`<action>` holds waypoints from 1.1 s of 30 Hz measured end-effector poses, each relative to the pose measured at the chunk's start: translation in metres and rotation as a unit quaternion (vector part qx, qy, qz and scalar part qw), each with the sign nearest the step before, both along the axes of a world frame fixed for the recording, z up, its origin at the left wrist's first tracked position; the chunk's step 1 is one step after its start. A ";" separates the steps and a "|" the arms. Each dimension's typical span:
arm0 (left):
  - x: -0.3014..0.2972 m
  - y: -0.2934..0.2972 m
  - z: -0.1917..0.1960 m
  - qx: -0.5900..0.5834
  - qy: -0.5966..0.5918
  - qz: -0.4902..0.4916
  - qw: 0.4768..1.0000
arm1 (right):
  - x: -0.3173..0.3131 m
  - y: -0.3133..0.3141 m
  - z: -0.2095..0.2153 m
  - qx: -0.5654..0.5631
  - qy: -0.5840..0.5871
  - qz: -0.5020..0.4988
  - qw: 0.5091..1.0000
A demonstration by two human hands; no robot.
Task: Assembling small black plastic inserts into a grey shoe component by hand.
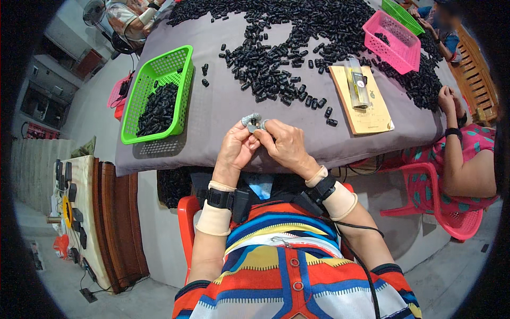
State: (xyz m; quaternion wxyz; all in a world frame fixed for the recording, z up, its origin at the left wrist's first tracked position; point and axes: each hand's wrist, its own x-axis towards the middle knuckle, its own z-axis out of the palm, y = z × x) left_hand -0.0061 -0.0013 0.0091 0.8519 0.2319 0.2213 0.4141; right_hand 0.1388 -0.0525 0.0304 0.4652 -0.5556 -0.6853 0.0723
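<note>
My left hand [236, 149] and my right hand [288, 144] meet over the near edge of the grey-covered table [210, 106]. The fingers of both are pinched together around something small, mostly hidden by the fingertips; a dark bit shows between them. Grey wrappings cover a fingertip on each hand. Beyond them spreads a large heap of small black cylindrical parts [271, 69], a few lying loose toward the right hand. Left of my hands stands a green plastic basket [185, 87], partly filled with similar black parts.
A tan paper pad [372, 121] lies to the right, with a clear yellowish case [357, 87] on it. Farther back sits a pink basket [401, 50] beside a second green basket [405, 16]. Other people sit around the table; a pink chair [441, 212] stands at right.
</note>
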 end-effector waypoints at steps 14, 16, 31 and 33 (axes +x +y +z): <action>-0.002 0.000 -0.002 0.011 -0.022 -0.014 1.000 | -0.004 0.001 -0.001 0.001 0.023 -0.025 0.999; 0.001 -0.002 0.001 0.007 -0.021 -0.007 1.000 | -0.001 0.001 0.001 0.003 0.051 -0.020 0.998; 0.011 -0.010 0.015 0.118 0.127 0.067 0.983 | 0.011 0.005 0.002 -0.114 0.196 -0.007 0.974; 0.013 -0.013 0.021 0.196 0.207 0.092 0.954 | 0.010 0.005 0.004 -0.104 0.192 -0.005 0.976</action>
